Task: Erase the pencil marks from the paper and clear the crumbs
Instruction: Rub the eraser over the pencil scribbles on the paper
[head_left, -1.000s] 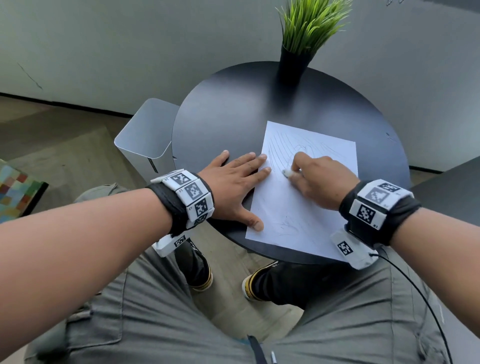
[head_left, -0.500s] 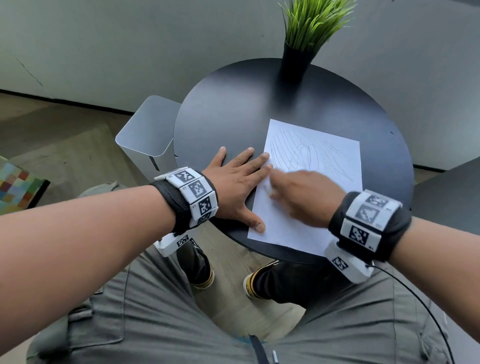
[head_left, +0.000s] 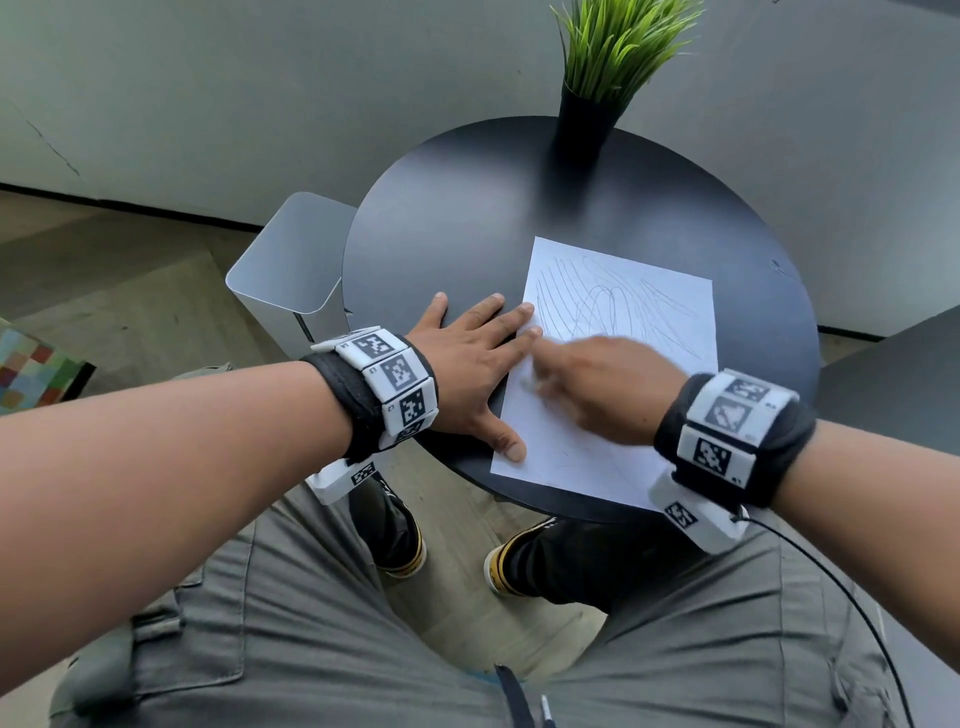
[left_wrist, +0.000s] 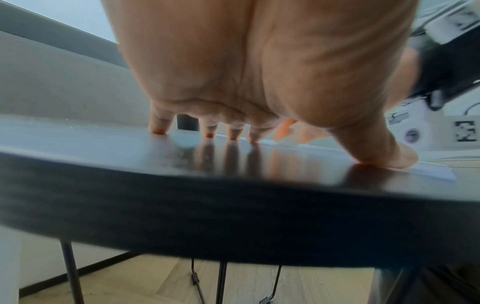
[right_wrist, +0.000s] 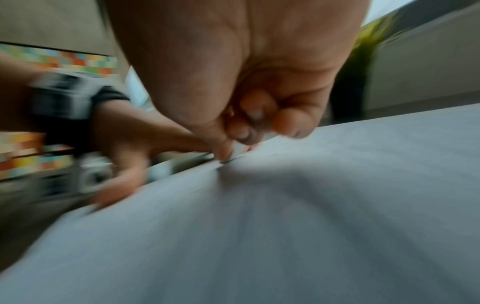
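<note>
Since half a second ago my right hand (head_left: 602, 395) has slid toward the paper's (head_left: 639, 291) left edge; it is blurred, fingers curled, pinching a small white eraser (right_wrist: 237, 149) against the sheet. My left hand (head_left: 467, 374) lies flat with fingers spread, thumb and two fingertips on the paper's left margin, palm on the table (head_left: 467, 218). Pencil marks (head_left: 613, 306) cover the paper's far half. Beyond the paper stands a plant (head_left: 597, 78); left of the table, a grey bin (head_left: 291, 265). I cannot make out crumbs.
</note>
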